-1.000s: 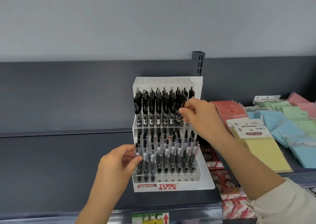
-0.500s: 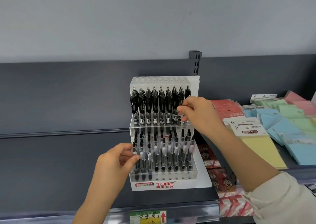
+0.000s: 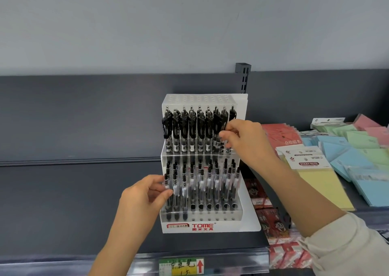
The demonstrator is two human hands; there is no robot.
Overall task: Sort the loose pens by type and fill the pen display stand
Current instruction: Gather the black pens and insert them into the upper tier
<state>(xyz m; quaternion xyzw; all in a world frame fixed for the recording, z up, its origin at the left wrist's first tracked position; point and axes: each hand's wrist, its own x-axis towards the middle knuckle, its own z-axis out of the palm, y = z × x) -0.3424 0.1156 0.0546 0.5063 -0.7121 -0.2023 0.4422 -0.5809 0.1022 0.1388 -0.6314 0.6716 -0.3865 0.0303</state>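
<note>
Stand: pen display stand between the two hands, on the dark matte shelf — white base, clear stepped acrylic, perforated top.
Upper row: black-clipped pens, long axis upright, clickers up, tips down in the holes.
Lower row: clear-barrel pens, likewise upright.
Right hand: right hand nips the pinched pen between thumb and forefinger, near the upper row's right end.
Left hand: left hand curled round the lower tier's left edge — thumb in front.
Beyond the right hand: pastel sticky notes, flat.
</note>
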